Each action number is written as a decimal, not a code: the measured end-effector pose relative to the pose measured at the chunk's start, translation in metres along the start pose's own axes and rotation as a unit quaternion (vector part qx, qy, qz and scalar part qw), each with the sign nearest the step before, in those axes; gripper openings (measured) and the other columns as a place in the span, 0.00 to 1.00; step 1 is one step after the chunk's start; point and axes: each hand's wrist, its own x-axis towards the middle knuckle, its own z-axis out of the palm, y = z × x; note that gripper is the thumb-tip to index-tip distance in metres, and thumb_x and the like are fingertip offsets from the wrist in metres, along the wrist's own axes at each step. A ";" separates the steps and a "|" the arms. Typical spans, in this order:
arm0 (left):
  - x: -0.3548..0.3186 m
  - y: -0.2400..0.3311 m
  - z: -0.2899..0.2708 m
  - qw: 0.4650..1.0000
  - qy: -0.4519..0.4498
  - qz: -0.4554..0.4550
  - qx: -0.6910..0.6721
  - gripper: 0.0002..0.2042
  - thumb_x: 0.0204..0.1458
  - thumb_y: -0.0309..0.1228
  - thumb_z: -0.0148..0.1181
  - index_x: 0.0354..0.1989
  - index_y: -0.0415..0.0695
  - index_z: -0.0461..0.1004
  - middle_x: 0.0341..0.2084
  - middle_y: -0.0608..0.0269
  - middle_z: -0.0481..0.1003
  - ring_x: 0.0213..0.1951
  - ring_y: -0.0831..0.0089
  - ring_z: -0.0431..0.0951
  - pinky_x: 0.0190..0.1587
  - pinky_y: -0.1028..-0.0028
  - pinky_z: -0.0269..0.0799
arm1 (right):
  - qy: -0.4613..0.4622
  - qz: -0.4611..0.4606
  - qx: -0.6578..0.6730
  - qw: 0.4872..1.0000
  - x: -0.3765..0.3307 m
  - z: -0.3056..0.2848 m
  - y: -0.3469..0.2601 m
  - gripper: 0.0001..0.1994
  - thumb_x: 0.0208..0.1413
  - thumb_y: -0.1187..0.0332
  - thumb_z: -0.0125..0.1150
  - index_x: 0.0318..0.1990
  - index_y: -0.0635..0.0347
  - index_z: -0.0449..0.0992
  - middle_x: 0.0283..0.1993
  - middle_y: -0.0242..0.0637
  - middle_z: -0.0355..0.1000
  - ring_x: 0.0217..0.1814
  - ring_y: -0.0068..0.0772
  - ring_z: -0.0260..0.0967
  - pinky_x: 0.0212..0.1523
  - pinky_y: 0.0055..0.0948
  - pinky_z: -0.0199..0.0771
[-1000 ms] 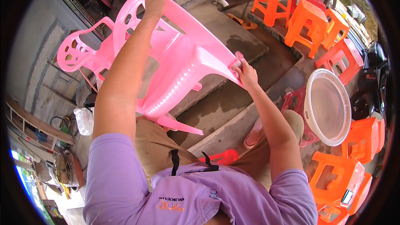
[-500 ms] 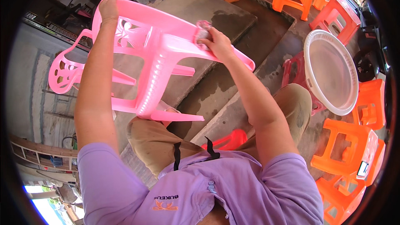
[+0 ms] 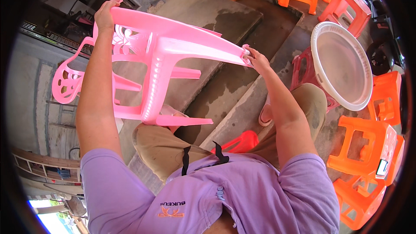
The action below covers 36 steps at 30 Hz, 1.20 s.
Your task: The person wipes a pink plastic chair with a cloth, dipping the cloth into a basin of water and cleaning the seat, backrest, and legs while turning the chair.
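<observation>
A pink plastic chair (image 3: 162,54) is held tilted in front of me, its legs pointing sideways and toward me. My left hand (image 3: 105,17) grips its upper left edge, fingers wrapped over the rim. At the far right end of the chair's upper leg, my right hand (image 3: 260,63) pinches a pink-and-white cloth (image 3: 246,53) against the plastic. Part of the cloth is hidden by the fingers. Behind my left forearm stands another pink chair (image 3: 65,80) with a cut-out pattern in its back.
At right a white basin (image 3: 318,66), seemingly holding cloudy water, rests on a red stool (image 3: 303,65). Several orange stools (image 3: 362,145) crowd the right edge; more stand at the back. Concrete steps with wet patches (image 3: 234,19) lie beyond the chair. A ladder (image 3: 41,171) lies at left.
My right hand has slid the cloth rightward and slightly down along the chair to the leg's end. The chair and my left hand have shifted slightly left and down in view.
</observation>
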 end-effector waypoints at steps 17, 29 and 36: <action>-0.002 -0.001 0.011 0.999 0.019 0.042 0.005 0.11 0.48 0.25 0.54 0.33 0.33 0.81 0.36 0.57 0.82 0.32 0.72 0.79 0.40 0.77 0.74 | 0.107 -0.125 0.409 0.898 -0.010 0.036 -0.098 0.11 0.59 0.71 0.58 0.48 0.57 0.80 0.47 0.34 0.76 0.44 0.21 0.74 0.45 0.22 0.72; -0.005 0.009 0.023 0.997 0.026 0.055 0.052 0.12 0.45 0.35 0.57 0.25 0.39 0.81 0.31 0.64 0.81 0.37 0.75 0.77 0.45 0.78 0.68 | 0.131 -0.415 0.022 0.900 -0.079 0.034 -0.277 0.10 0.55 0.68 0.58 0.43 0.58 0.78 0.46 0.37 0.74 0.51 0.46 0.68 0.54 0.39 0.67; 0.003 -0.007 0.009 0.996 0.043 0.040 0.067 0.11 0.48 0.30 0.54 0.26 0.35 0.80 0.34 0.61 0.82 0.38 0.76 0.78 0.46 0.80 0.69 | 0.104 -0.341 0.087 0.930 -0.042 0.038 -0.144 0.14 0.57 0.60 0.54 0.44 0.57 0.77 0.49 0.39 0.71 0.52 0.45 0.67 0.53 0.39 0.66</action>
